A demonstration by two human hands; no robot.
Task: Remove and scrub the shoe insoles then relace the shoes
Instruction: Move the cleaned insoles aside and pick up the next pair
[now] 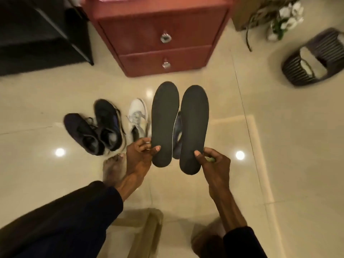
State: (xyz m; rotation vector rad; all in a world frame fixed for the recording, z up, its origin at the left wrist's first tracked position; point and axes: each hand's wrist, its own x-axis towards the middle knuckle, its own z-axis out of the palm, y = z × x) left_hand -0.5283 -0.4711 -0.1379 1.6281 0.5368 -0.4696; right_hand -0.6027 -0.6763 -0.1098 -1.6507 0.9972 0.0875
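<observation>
Both insoles were out of the shoes and held in the air over the tiled floor (279, 127). The left hand (138, 157) pinched the heel end of the left insole (164, 118), thumb on the top face and fingers curled behind. The right hand (214, 164) gripped the heel end of the right insole (194, 123) the same way. A small greenish thing (211, 159) was tucked against the right palm; I could not tell what it was.

The insoles sat side by side, close but apart. Their long axes ran straight away from the person, with the toes pointing toward the red cabinet (160, 34). All the scrubbing surface therefore lay beyond the fingers, which covered only the heels.

The pair of dark shoes (96, 131) lay on the floor to the left, nearer the left hand. A white shoe (137, 116) lay just beside the left insole. Another dark shoe (177, 131) showed in the gap between the insoles, mostly hidden.

Judgement: removal looked done, and scrubbing had not begun. One hand would probably have to free itself, or hold both insoles, before any scrubbing could start.
</observation>
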